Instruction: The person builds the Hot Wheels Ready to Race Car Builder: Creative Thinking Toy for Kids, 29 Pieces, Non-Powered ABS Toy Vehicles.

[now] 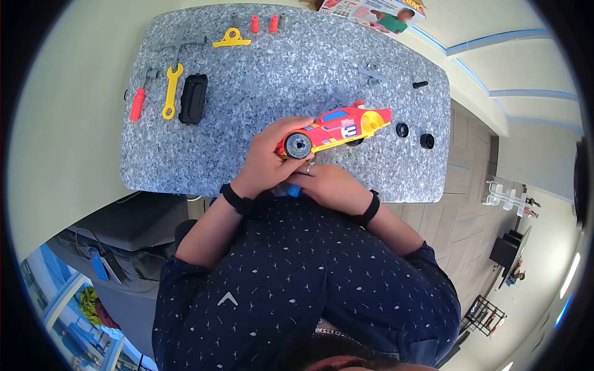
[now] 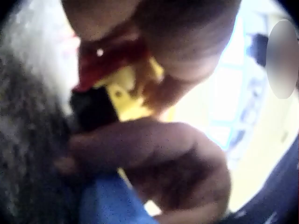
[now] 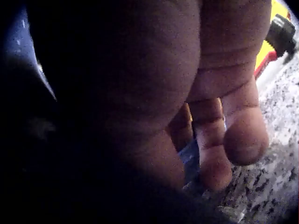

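A red and yellow toy race car, marked with a 3, is tilted over the table's near half. My left hand grips its left end, beside a black wheel with a grey hub. At the car's right end the round yellow wheel recess is bare. Under the car, my right hand curls its fingers round a blue handle-like piece, also visible in the left wrist view as a blurred blue shape. The handle's far end is hidden by the hands and car.
Two loose black wheels, a black bolt and a grey part lie right. At left are a red-handled screwdriver, yellow wrench, black tray-like part and grey cross-shaped tool. A printed box stands behind.
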The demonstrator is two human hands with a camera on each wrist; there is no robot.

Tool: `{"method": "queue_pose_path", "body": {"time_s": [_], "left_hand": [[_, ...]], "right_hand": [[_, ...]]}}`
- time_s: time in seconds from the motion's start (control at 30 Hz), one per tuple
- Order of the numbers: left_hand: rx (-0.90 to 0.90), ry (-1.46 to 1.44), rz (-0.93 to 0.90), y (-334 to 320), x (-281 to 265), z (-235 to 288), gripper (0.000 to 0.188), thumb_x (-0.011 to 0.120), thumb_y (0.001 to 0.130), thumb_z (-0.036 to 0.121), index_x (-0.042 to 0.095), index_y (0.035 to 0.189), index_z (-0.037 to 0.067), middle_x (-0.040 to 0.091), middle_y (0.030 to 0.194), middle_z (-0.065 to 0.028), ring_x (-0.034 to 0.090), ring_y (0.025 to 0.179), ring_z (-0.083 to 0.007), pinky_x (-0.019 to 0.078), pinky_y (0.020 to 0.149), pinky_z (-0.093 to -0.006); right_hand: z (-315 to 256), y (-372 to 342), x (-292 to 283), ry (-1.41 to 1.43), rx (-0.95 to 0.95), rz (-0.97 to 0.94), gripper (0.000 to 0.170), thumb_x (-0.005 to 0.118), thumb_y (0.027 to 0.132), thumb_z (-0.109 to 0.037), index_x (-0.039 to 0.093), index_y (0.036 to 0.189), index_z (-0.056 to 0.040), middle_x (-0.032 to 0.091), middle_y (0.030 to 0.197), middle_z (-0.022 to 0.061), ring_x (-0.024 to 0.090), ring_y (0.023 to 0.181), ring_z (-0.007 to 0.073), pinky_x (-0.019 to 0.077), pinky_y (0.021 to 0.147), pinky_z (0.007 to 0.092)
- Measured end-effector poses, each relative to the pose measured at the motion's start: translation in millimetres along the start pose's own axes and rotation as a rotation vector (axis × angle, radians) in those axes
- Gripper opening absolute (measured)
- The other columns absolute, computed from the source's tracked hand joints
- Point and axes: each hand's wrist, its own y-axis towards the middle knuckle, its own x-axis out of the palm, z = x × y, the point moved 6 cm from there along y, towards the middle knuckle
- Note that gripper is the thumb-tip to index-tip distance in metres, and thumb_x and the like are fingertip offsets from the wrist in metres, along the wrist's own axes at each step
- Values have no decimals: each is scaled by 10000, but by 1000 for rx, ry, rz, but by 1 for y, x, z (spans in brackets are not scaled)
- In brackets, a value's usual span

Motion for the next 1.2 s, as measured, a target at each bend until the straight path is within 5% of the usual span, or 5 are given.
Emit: {"method": "queue_pose_path", "body": {"time_s": [0.4, 0.63, 0.87, 1.0, 1.2], "left_hand": [[15, 13, -41, 1, -6, 1, 576, 924, 914, 113, 733, 1456, 81, 773, 1449, -154, 747, 1359, -333, 583, 1149, -447], [17, 45, -47, 0, -11, 15, 536, 882, 935, 110, 733, 1449, 93, 779, 1414, -135, 767, 1299, -334, 595, 1120, -426], [56, 32, -35, -3, -8, 5, 559, 873, 916, 82, 723, 1455, 79, 774, 1411, -137, 767, 1287, -336, 598, 1112, -429], [44, 7, -40, -6, -10, 6, 579, 877, 915, 83, 712, 1469, 81, 767, 1429, -143, 764, 1290, -341, 599, 1108, -434], [14, -5, -43, -4, -9, 6, 579, 881, 919, 95, 710, 1473, 85, 766, 1426, -144, 761, 1296, -345, 598, 1106, -438]], "right_hand": [[-60, -21, -144, 453, -258, 752, 384, 836, 1034, -106, 710, 1378, 11, 822, 1242, 150, 796, 1094, 301, 610, 974, 441], [-81, 17, -145, -21, -312, 641, 375, 885, 963, -164, 778, 1308, -63, 779, 1166, 153, 790, 1011, 328, 631, 792, 379], [-100, 20, -161, -515, 92, 357, 405, 907, 948, -347, 747, 1188, -62, 731, 916, 120, 779, 856, 343, 617, 710, 407], [-117, 37, -166, -503, -199, 312, 441, 838, 985, -436, 696, 1168, -61, 713, 874, 89, 770, 821, 330, 605, 679, 426], [-124, 37, -164, -713, 18, -4, 408, 812, 990, -397, 688, 1178, -57, 739, 872, 93, 791, 848, 329, 608, 686, 445]]}}
